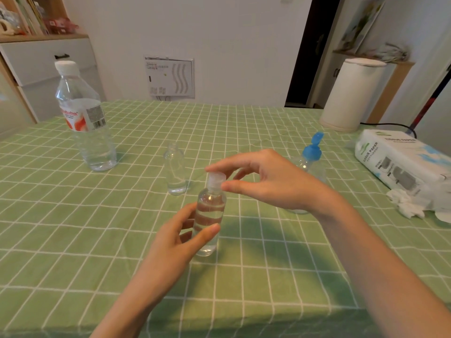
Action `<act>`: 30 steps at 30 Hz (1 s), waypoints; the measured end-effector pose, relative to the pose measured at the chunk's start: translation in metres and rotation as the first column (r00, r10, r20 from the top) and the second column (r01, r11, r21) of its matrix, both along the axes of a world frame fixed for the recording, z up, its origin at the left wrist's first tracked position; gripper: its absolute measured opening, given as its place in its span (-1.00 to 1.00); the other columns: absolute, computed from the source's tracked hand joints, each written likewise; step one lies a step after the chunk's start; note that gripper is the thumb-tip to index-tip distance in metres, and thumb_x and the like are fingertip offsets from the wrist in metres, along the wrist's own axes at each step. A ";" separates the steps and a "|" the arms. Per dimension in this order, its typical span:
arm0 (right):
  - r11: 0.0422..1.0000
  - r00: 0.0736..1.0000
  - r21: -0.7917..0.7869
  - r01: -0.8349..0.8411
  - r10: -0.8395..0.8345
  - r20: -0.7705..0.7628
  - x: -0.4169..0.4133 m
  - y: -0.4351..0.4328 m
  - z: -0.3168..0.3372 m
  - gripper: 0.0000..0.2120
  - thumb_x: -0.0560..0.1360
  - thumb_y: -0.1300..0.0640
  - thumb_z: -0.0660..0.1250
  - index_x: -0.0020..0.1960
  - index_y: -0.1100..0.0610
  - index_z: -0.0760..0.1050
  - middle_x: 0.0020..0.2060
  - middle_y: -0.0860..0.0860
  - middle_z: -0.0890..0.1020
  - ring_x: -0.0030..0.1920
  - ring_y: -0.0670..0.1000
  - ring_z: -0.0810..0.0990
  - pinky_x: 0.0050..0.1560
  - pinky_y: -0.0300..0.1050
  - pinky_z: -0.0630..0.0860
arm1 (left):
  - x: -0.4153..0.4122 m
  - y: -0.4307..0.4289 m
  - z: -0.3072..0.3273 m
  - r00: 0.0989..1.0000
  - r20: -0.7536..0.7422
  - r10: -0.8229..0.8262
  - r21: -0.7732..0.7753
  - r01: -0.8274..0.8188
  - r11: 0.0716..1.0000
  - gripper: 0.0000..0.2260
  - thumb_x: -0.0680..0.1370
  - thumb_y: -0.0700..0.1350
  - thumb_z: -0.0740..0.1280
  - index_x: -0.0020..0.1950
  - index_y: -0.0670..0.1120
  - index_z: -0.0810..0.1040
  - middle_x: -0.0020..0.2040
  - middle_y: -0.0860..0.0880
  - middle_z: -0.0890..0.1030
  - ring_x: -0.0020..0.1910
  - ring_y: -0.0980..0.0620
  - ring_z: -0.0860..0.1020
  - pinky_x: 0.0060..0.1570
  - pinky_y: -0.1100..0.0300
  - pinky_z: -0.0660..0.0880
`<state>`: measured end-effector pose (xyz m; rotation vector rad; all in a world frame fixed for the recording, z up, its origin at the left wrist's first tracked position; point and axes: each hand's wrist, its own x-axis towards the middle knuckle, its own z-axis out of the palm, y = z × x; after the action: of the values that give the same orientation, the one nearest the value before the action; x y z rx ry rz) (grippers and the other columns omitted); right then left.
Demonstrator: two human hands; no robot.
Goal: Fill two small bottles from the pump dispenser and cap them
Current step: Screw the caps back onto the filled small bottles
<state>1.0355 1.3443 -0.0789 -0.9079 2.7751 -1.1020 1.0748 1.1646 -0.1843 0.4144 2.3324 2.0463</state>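
Note:
A small clear bottle (209, 219) full of clear liquid stands upright in the middle of the table. My left hand (179, 236) grips its body from the left. My right hand (266, 180) pinches its clear cap (215, 179) between thumb and fingers on top of the neck. Behind it, a second small clear bottle (175, 170) stands uncapped with a little liquid at the bottom. A clear bottle with a blue flip-top (312, 150), lid open, stands to the right, partly hidden by my right hand.
A large water bottle (84, 120) with a white cap stands at the back left. A white kettle (351, 93) sits at the back right, a tissue pack (400, 158) and crumpled tissue (407, 204) at the right edge. A green checked cloth (122, 240) covers the table.

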 end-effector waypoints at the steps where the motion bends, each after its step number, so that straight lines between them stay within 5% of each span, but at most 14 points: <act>1: 1.000 1.000 -0.008 0.001 -0.001 -0.006 0.000 -0.001 0.000 -0.71 0.49 0.17 0.39 0.20 0.05 0.57 0.04 -0.10 0.65 0.01 -0.23 0.58 0.05 -0.32 0.51 | 0.000 0.000 0.001 1.000 -0.003 -0.002 0.000 0.002 1.000 -0.69 0.35 0.08 0.38 0.09 0.21 0.55 0.00 0.14 0.65 -0.02 0.19 0.59 -0.07 0.24 0.51; 6: 0.996 0.994 0.015 0.094 -0.092 -0.065 -0.001 -0.008 -0.003 -0.74 0.35 -0.05 0.50 -0.10 0.08 0.54 -0.21 -0.06 0.64 -0.20 -0.16 0.57 -0.12 -0.29 0.51 | 0.001 0.001 0.001 1.000 -0.007 -0.013 -0.004 0.013 1.000 -0.69 0.33 0.10 0.38 0.08 0.22 0.56 -0.01 0.12 0.65 -0.02 0.19 0.60 -0.10 0.30 0.53; 9: 0.997 0.997 0.015 0.077 -0.077 0.010 -0.001 -0.005 -0.004 -0.67 0.36 -0.15 0.44 0.04 -0.02 0.52 -0.13 -0.12 0.63 -0.12 -0.18 0.57 -0.02 -0.24 0.50 | 0.002 0.002 0.000 1.000 -0.013 -0.006 -0.009 0.006 1.000 -0.67 0.33 0.10 0.38 0.09 0.18 0.56 0.00 0.11 0.66 -0.01 0.19 0.60 -0.07 0.25 0.51; 12: 0.998 0.996 -0.057 0.000 0.006 0.089 0.000 -0.001 -0.002 -0.69 0.47 0.00 0.39 0.20 -0.08 0.53 -0.01 -0.14 0.65 0.03 -0.19 0.58 0.14 -0.20 0.48 | 0.001 0.002 0.001 1.000 -0.016 -0.010 -0.006 0.010 1.000 -0.67 0.33 0.10 0.39 0.09 0.18 0.56 0.01 0.12 0.66 -0.01 0.19 0.60 -0.08 0.28 0.53; 16: 0.998 0.998 -0.033 0.051 -0.052 -0.035 0.001 -0.007 -0.004 -0.83 0.39 0.00 0.47 -0.06 0.03 0.62 -0.14 -0.09 0.68 -0.11 -0.21 0.59 -0.03 -0.39 0.45 | 0.000 0.005 0.001 1.000 -0.018 -0.018 0.010 0.018 1.000 -0.68 0.33 0.07 0.39 0.09 0.16 0.57 -0.02 0.10 0.66 -0.04 0.18 0.60 -0.09 0.35 0.52; 18: 0.991 0.986 0.034 0.131 -0.127 -0.109 0.001 -0.010 -0.005 -0.71 0.33 -0.15 0.47 -0.16 0.06 0.57 -0.23 -0.09 0.64 -0.18 -0.15 0.58 -0.12 -0.32 0.46 | 0.001 0.006 0.000 1.000 -0.019 -0.024 0.011 0.024 1.000 -0.67 0.33 0.07 0.39 0.09 0.13 0.57 -0.01 0.09 0.66 -0.02 0.17 0.60 -0.07 0.33 0.53; 20: 0.987 0.987 0.076 0.140 -0.133 -0.091 0.001 -0.008 -0.005 -0.63 0.32 -0.25 0.40 -0.06 0.01 0.56 -0.16 -0.13 0.63 -0.11 -0.18 0.57 -0.09 -0.31 0.46 | 0.001 0.007 0.000 0.999 -0.018 -0.027 0.011 0.027 1.000 -0.68 0.34 0.07 0.39 0.08 0.16 0.57 0.00 0.10 0.66 0.00 0.18 0.59 -0.07 0.30 0.53; 23: 0.999 0.998 0.012 0.042 -0.042 0.047 0.003 -0.001 -0.002 -0.63 0.42 -0.09 0.41 0.21 -0.08 0.54 0.04 -0.19 0.62 0.09 -0.29 0.52 0.14 -0.44 0.38 | 0.001 0.005 0.000 1.000 -0.022 -0.020 0.017 0.020 1.000 -0.71 0.34 0.07 0.39 0.06 0.22 0.56 0.00 0.11 0.66 -0.02 0.19 0.60 -0.08 0.36 0.51; 27: 0.995 0.995 -0.034 0.091 -0.093 -0.038 0.005 -0.001 -0.004 -0.81 0.36 -0.02 0.49 -0.06 0.00 0.63 -0.14 -0.16 0.67 -0.08 -0.27 0.59 0.02 -0.43 0.43 | 0.000 0.006 0.001 0.999 -0.022 -0.032 0.017 0.032 0.999 -0.69 0.34 0.07 0.39 0.07 0.16 0.57 0.00 0.10 0.66 -0.02 0.18 0.60 -0.07 0.38 0.50; 30: 0.983 0.980 0.060 0.171 -0.164 -0.113 0.004 -0.005 -0.005 -0.64 0.28 -0.25 0.45 -0.13 0.01 0.55 -0.20 -0.15 0.63 -0.13 -0.20 0.57 -0.11 -0.32 0.47 | 0.001 0.008 0.001 0.999 -0.021 -0.043 0.023 0.043 0.999 -0.69 0.34 0.06 0.39 0.08 0.15 0.57 0.01 0.10 0.65 -0.01 0.18 0.60 -0.05 0.39 0.50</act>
<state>1.0391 1.3394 -0.0838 -0.7601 3.0055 -0.9959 1.0761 1.1730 -0.1836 0.4836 2.2916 2.0618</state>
